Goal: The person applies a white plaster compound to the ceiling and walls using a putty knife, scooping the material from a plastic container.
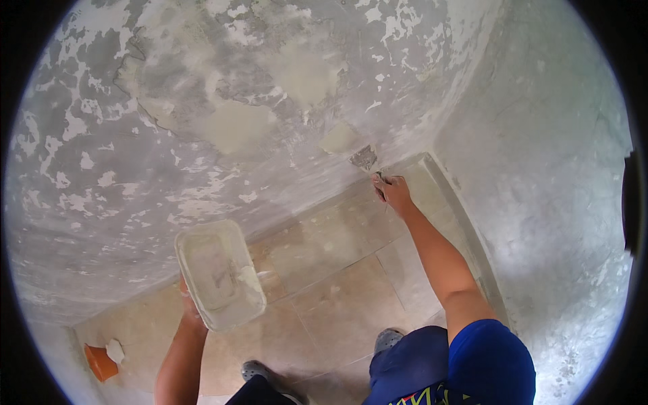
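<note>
My right hand [392, 192] is closed round the handle of a putty knife [364, 158], its flat grey blade up against the lower part of the patchy wall [283, 155]. Just left of the blade is a smooth beige patch of filler [339, 138]. At the left, my left hand [190, 302] grips the side of a whitish plastic tub [253, 291]; most of its fingers are hidden behind the tub. Pale paste coats the tub's inside and rim.
Bigger filler patches [237, 126] cover the wall above. A plain grey wall [540, 148] meets it at the right corner. Beige tiles make up the floor [351, 297], where my grey shoes [387, 339] stand. An orange pot-like container [100, 363] and a whitish piece [115, 351] lie at the lower left.
</note>
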A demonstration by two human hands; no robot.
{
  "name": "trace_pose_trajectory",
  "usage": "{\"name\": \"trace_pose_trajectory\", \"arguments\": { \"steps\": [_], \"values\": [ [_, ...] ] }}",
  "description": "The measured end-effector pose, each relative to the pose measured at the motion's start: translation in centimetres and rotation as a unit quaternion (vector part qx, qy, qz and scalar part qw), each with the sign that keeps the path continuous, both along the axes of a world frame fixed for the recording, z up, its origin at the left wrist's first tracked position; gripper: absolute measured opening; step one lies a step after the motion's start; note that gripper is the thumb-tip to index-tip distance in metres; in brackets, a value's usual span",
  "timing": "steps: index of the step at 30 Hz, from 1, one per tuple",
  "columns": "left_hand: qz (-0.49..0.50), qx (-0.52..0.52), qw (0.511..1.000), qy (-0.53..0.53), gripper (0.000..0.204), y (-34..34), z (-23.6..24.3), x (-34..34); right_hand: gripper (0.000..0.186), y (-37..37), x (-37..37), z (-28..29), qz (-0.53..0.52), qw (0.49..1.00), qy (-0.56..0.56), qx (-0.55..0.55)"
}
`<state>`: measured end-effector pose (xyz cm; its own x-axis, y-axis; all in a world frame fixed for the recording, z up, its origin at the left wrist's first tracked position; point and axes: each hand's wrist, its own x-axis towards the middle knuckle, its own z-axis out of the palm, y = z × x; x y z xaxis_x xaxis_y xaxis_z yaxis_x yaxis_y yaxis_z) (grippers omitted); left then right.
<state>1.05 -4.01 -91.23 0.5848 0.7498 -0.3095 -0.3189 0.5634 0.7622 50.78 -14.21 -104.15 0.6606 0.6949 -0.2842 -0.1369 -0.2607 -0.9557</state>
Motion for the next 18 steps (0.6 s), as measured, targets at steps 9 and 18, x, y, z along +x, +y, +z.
{"name": "trace_pose_trajectory", "arguments": {
  "steps": [9, 18],
  "values": [
    [-0.037, 0.040, 0.998, -0.018, 0.070, -1.1, 2.4, 3.0, 0.032, -4.5, 4.6, -3.8, 0.045, 0.870, -0.488, -0.055],
    [-0.051, 0.038, 0.997, -0.034, 0.068, -0.9, 3.0, 3.6, 0.042, 1.2, -3.2, 8.1, 0.084, 0.873, -0.461, 0.136]
  ]
}}
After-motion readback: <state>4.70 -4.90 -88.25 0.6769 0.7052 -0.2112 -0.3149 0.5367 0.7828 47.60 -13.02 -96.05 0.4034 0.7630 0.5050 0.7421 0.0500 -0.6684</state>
